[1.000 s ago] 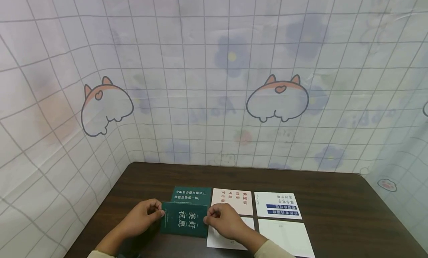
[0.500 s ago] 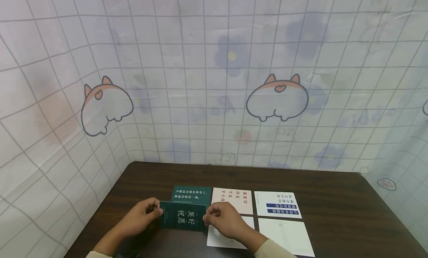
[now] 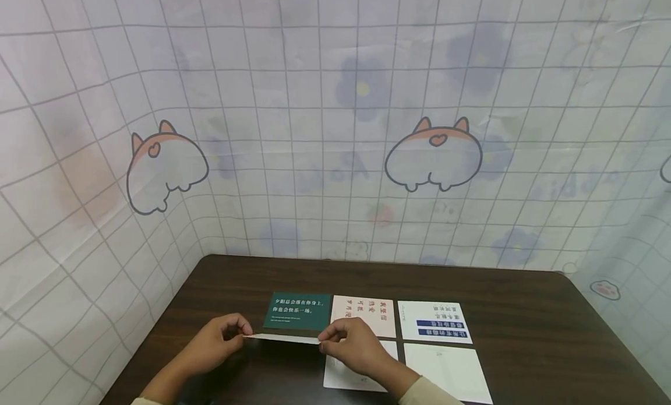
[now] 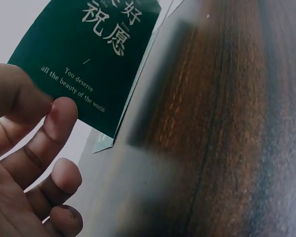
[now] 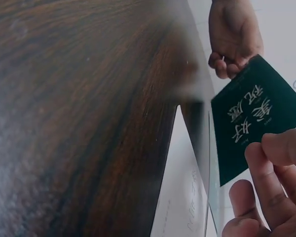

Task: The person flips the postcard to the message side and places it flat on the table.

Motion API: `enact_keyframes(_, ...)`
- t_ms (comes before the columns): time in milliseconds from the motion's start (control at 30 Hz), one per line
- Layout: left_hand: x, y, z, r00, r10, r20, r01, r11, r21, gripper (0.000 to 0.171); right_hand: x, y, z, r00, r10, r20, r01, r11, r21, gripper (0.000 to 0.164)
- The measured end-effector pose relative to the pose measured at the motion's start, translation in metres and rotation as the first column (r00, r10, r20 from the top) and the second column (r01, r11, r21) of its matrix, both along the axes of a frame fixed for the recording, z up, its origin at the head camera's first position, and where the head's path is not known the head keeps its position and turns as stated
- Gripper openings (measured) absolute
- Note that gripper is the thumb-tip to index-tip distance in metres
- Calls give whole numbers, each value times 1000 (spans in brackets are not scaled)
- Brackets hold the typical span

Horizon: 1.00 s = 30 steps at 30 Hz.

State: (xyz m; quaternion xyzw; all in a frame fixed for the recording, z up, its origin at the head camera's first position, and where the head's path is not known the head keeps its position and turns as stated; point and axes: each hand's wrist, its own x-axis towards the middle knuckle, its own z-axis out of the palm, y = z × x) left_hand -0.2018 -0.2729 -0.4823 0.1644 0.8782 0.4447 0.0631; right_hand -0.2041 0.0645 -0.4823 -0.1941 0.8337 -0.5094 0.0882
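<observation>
"Head view, lower centre of the frame: your left hand (image 3: 216, 340) and right hand (image 3: 356, 348) pinch opposite ends of the green card (image 4: 89, 59), seen nearly edge-on."

"Which step are you on?"

"Apparently two-handed positioning, before placement. Your next move likely calls for lowering the card flat onto the table (image 3: 529, 329), both ends level."

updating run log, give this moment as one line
left hand, right hand | pinch opposite ends of dark green rectangular card | above brown wood-grain table
</observation>
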Motion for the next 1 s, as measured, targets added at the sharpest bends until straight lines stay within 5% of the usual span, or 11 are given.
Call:
enact_keyframes(300, -1, 2, 1, 996, 86, 21, -85, 995, -45, 12, 1, 1, -3, 1000, 24, -5, -24, 1000, 18, 8)
enact_keyframes(767, 0, 2, -5, 997, -48, 57, 48, 999, 1, 8, 2, 0, -9, 995, 62, -81, -51, 989, 138, 7)
enact_keyframes(1000, 3, 2, -5, 995, -46, 84, 48, 999, -24, 12, 1, -2, -11, 984, 109, -138, -77, 973, 219, 7)
